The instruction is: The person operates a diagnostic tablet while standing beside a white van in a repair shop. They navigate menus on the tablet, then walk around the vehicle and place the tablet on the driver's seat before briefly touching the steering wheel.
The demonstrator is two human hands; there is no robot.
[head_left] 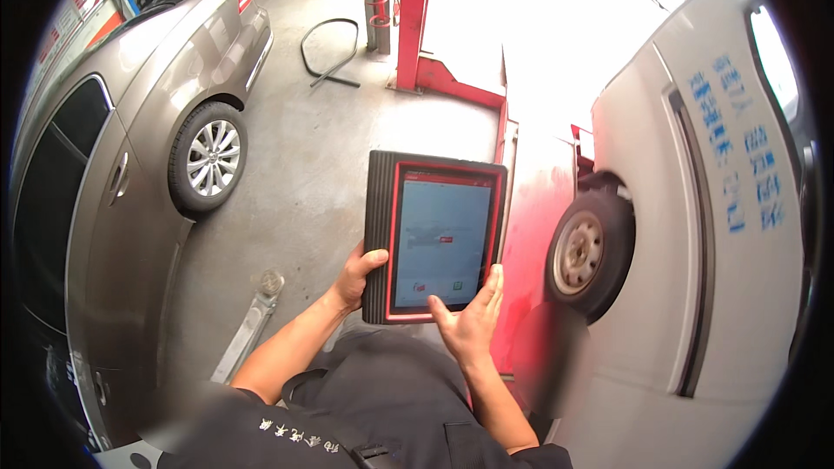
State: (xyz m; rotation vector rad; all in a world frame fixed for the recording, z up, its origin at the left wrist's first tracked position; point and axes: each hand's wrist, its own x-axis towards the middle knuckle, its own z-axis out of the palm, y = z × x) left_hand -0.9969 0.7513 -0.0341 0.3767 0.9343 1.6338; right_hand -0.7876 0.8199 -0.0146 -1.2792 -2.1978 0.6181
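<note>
A rectangular tablet (437, 236) in a thick, ribbed black rubber case with a red bezel and a pale lit screen is held upright at waist height between two parked vehicles — a glossy brown sedan (130, 165) and a matte white van (695, 234). The left hand (358, 276) clamps the case's lower left edge, thumb across the front; the right hand (469, 321) is open, fingers spread, thumb resting on the screen's bottom edge — above rough grey concrete floor (304, 165)
</note>
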